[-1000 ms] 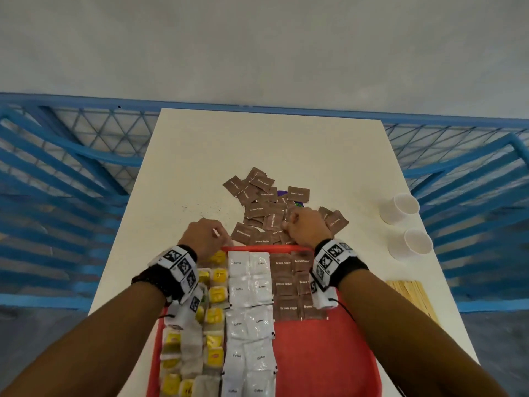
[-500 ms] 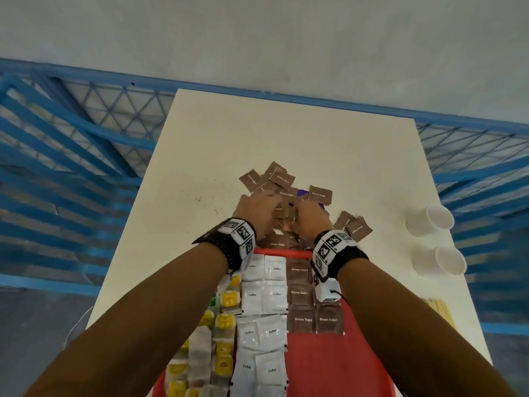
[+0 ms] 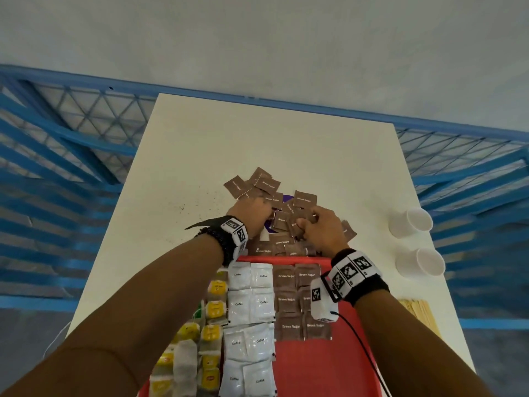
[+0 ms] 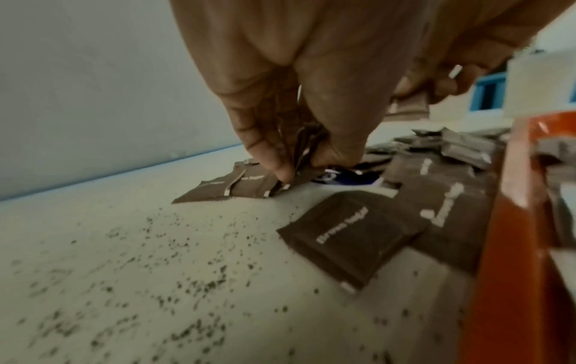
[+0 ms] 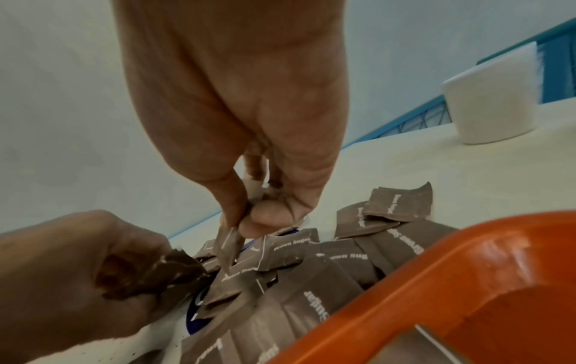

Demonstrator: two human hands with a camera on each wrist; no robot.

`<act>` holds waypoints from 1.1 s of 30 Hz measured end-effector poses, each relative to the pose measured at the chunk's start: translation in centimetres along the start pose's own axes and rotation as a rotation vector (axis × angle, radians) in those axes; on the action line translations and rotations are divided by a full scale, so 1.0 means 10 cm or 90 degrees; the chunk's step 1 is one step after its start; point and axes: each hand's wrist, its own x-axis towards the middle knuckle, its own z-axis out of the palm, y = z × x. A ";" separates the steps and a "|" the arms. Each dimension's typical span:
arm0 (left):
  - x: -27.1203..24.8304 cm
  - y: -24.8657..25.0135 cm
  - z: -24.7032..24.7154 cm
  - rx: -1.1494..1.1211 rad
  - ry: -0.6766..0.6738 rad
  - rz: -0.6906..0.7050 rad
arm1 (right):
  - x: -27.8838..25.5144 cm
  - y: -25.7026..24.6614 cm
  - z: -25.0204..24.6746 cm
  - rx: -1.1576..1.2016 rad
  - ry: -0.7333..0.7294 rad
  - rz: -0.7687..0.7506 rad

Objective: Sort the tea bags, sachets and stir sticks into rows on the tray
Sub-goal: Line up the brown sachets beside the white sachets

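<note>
Both hands, left point(image 3: 252, 214) and right point(image 3: 322, 229), pinch brown sugar sachets point(image 3: 282, 220) from the pile just beyond the tray point(image 3: 329, 365).

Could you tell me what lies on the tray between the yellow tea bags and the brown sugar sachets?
White coffee sachets, two columns, in the head view.

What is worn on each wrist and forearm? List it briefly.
Both forearms are bare, without sleeves. The left wrist carries a white band with square black-and-white markers beside a black beaded bracelet. The right wrist has a black band with similar markers, a white marked box and a black cable.
</note>
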 end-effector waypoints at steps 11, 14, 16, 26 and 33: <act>-0.18 -0.30 -0.21 -0.753 0.124 -0.273 | -0.10 -0.34 0.15 0.234 -0.229 -0.048; -0.29 -0.23 -0.19 -0.973 0.103 -0.274 | -0.12 -0.37 0.20 0.297 -0.218 -0.045; -0.37 -0.21 -0.17 -1.077 0.085 -0.282 | -0.18 -0.34 0.19 0.357 -0.239 -0.026; -0.69 0.12 -0.19 -1.205 -0.017 -0.282 | -0.61 -0.32 0.07 0.287 -0.085 -0.086; -1.18 0.33 -0.17 -1.192 0.007 -0.301 | -1.32 -0.29 -0.28 0.400 -0.198 -0.080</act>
